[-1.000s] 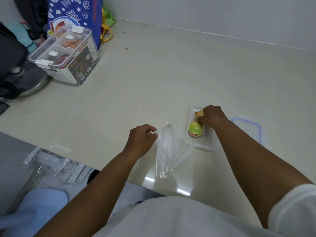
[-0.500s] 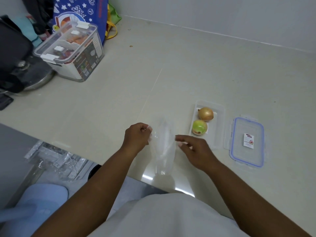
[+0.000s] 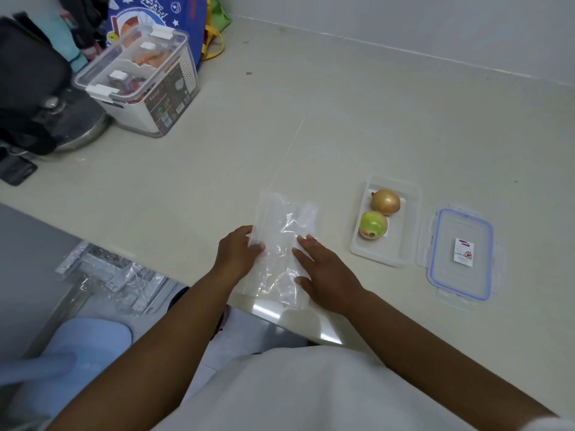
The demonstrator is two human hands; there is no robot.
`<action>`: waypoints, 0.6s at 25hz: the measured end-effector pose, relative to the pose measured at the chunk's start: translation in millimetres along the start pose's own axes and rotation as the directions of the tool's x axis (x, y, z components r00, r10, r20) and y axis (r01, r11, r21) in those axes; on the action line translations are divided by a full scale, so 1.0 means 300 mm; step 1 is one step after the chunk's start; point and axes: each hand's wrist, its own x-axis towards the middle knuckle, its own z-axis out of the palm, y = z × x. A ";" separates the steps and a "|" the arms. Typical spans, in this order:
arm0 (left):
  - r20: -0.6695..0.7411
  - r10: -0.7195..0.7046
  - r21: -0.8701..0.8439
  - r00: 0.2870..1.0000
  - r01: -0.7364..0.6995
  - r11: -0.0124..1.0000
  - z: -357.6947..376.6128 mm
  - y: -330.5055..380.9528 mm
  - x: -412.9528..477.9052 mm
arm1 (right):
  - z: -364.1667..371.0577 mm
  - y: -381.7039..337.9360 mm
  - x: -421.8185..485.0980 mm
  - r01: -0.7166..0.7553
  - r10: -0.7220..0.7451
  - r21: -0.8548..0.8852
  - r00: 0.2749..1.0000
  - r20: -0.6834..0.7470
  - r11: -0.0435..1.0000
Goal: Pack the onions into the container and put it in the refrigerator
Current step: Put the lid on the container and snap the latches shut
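while my left hand (image 3: 238,253) pinches the near left edge of the bag (image 3: 283,244), its fingers (image 3: 253,241) are curled closed on the plastic with the thumb on top. my right hand (image 3: 323,275) lies flat on the bag's right side, fingers (image 3: 303,244) spread and nearly straight, pressing down rather than gripping anything. the bag is clear, thin and crinkled, lying flat on the table (image 3: 342,119) near its front edge, and it looks empty.

just right of the bag sits the container (image 3: 404,244), a shallow rectangular tub of clear plastic with rounded corners, lid off. two onions lie in its far half, touching each other: a brown onion (image 3: 385,201) with smooth papery skin at the back, and a green onion (image 3: 373,224), glossy with a reddish patch low down, in front of it. the near half of the tub is bare.

the lid (image 3: 460,253) lies flat on the table just right of the container, clear with a blue seal round its rim, side flaps and a small white label in the middle.

far left stands a bigger box (image 3: 137,79), clear-lidded with white clips, packed with goods i cannot make out. the table is pale, smooth and glossy.
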 end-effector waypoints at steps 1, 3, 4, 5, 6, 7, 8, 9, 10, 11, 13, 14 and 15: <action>-0.032 0.047 0.111 0.998 -0.043 0.993 0.004 -0.018 -0.006 | 0.020 0.003 0.001 -0.002 0.005 -0.047 0.999 0.049 0.999; -0.101 0.337 0.372 0.936 -0.279 0.886 0.024 -0.056 -0.037 | 0.054 0.003 0.004 -0.014 0.029 -0.127 0.993 0.119 0.992; -0.076 0.519 0.506 0.851 -0.416 0.756 0.042 -0.076 -0.055 | 0.064 0.004 0.007 -0.024 0.043 -0.150 0.991 0.126 0.988; -0.003 0.646 0.594 0.763 -0.518 0.615 0.063 -0.097 -0.067 | 0.068 0.005 0.012 -0.035 0.055 -0.164 0.991 0.123 0.986; 0.103 0.685 0.630 0.721 -0.580 0.516 0.085 -0.120 -0.076 | 0.068 0.007 0.019 -0.047 0.068 -0.176 0.990 0.120 0.983; 0.197 0.634 0.643 0.747 -0.587 0.492 0.104 -0.135 -0.083 | 0.065 0.008 0.027 -0.064 0.087 -0.187 0.989 0.119 0.980; 0.260 0.535 0.656 0.804 -0.554 0.513 0.120 -0.148 -0.079 | 0.058 0.009 0.041 -0.088 0.113 -0.194 0.986 0.124 0.977; 0.301 0.426 0.679 0.853 -0.506 0.531 0.131 -0.158 -0.065 | 0.050 0.008 0.058 -0.113 0.141 -0.202 0.981 0.132 0.973; 0.310 0.377 0.707 0.873 -0.476 0.523 0.137 -0.163 -0.041 | 0.038 0.004 0.080 -0.139 0.170 -0.211 0.976 0.137 0.968; 0.313 0.376 0.726 0.872 -0.475 0.497 0.141 -0.159 -0.012 | 0.024 0.001 0.107 -0.172 0.204 -0.212 0.969 0.139 0.962; 0.333 0.396 0.732 0.856 -0.499 0.464 0.140 -0.129 0.046 | -0.021 0.003 0.172 -0.253 0.283 -0.200 0.949 0.139 0.946; 0.343 0.398 0.726 0.851 -0.509 0.463 0.137 -0.110 0.074 | -0.048 0.012 0.210 -0.288 0.319 -0.202 0.937 0.143 0.936; 0.348 0.396 0.721 0.850 -0.512 0.466 0.134 -0.091 0.101 | -0.074 0.026 0.248 -0.311 0.346 -0.212 0.925 0.155 0.926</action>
